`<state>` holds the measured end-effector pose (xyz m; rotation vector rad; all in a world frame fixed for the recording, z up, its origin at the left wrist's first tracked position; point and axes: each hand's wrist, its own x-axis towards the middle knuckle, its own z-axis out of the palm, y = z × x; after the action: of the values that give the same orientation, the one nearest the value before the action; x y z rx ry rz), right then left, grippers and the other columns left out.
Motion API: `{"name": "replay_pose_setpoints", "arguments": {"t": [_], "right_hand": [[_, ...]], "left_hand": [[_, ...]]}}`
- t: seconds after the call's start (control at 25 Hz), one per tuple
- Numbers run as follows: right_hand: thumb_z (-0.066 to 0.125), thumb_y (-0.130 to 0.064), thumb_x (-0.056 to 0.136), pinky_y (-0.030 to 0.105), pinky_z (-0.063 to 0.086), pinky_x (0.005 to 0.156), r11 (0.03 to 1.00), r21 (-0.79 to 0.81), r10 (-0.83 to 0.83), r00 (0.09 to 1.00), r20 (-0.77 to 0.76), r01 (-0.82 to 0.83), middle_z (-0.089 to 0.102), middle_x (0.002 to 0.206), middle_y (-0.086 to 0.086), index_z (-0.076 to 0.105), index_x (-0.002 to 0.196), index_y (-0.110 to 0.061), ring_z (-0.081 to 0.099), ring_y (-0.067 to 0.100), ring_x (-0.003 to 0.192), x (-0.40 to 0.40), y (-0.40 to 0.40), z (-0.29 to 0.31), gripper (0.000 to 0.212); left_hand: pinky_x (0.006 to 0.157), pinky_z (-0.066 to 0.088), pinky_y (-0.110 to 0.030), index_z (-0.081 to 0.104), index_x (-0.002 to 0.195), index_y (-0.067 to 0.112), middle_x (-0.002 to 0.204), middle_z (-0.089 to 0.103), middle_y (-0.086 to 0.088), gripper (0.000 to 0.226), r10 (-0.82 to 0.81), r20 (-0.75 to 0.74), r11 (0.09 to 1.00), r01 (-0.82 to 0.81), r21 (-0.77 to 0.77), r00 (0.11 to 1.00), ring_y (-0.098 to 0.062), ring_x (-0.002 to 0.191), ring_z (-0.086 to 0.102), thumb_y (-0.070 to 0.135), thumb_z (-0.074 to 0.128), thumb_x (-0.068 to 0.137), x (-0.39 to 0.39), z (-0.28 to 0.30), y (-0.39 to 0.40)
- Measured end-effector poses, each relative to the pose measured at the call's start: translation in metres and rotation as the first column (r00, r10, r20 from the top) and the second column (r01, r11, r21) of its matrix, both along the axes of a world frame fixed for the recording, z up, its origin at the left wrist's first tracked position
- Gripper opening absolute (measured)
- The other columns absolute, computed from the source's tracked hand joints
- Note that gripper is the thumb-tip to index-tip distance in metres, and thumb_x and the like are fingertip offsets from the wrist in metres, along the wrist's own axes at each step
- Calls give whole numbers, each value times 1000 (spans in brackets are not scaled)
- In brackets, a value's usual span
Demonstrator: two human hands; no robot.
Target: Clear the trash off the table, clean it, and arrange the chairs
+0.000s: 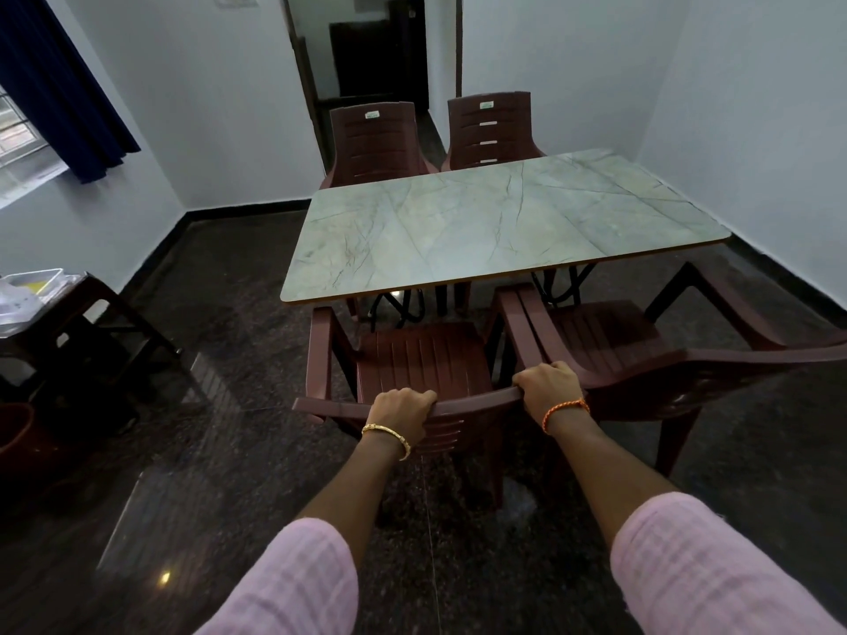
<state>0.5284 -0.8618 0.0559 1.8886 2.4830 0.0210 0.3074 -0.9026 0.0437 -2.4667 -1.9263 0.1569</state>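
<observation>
A grey-green marble-patterned table [495, 222] stands in the middle of the room with nothing on its top. A brown plastic chair [421, 355] faces its near edge, seat just short of the tabletop. My left hand [403, 407] grips the top of this chair's backrest near the middle. My right hand [547, 382] grips the same backrest at its right end. A second brown chair [614, 341] stands right beside it, angled to the right. Two more brown chairs, one on the left [373, 144] and one on the right [492, 130], stand at the table's far side.
A dark low stool [82, 313] at the left carries a clear plastic tray and bags. A reddish bucket rim [13, 428] shows at the left edge. White walls close in on the right. A doorway [376, 48] opens behind the far chairs. Dark polished floor lies around.
</observation>
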Motion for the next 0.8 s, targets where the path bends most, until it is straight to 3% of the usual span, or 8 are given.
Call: {"name": "replay_pose_setpoints", "arguments": {"t": [0.24,0.36,0.48,0.56,0.64,0.72,0.8], "right_hand": [[46,-11,90,31,34,98,999,-20,-26,1000,-8,25,67,104,-3,67,104,-25,58,17,104,12,4,3,29],[48,-10,89,32,34,100,998,-44,-56,998,-13,55,66,108,-2,64,105,-24,56,19,107,7,1,4,27],[56,-10,84,38,29,107,970,-224,-77,993,84,94,61,120,2,58,114,-23,54,22,115,-6,4,19,33],[68,-24,79,48,21,114,882,-438,-63,965,253,173,52,136,6,47,130,-18,46,27,129,-22,8,31,56],[75,-47,69,55,17,116,761,-604,-17,938,347,238,38,148,9,34,142,-17,35,33,137,-46,13,43,89],[77,-58,60,52,28,113,694,-691,24,952,305,204,35,149,9,34,143,-17,37,34,135,-72,17,49,103],[78,-60,57,43,39,107,590,-803,9,993,114,87,42,144,6,42,138,-17,43,29,130,-97,20,49,99]], "left_hand": [[69,48,-37,54,99,15,92,67,-6,15,-72,25,997,73,-3,997,-29,84,65,25,52,88,6,1,5],[61,42,-31,53,86,19,79,64,0,43,-97,109,995,96,14,989,-23,72,63,61,47,82,3,3,0],[54,35,-28,42,68,27,62,52,7,63,-60,202,996,71,-48,978,-16,57,52,86,22,72,3,9,-7],[57,41,-30,51,70,28,68,56,6,68,80,280,977,-20,-210,957,-16,63,54,87,16,72,1,16,1],[76,51,-36,66,94,20,92,65,-2,78,257,350,910,-104,-402,901,-22,84,61,82,21,77,-5,20,15],[84,49,-36,66,104,14,106,66,-9,74,320,343,871,-131,-474,883,-25,95,61,74,27,83,-15,21,25],[81,45,-35,66,102,12,109,65,-11,62,318,321,882,-154,-446,892,-27,97,61,65,35,88,-36,21,36]]}}
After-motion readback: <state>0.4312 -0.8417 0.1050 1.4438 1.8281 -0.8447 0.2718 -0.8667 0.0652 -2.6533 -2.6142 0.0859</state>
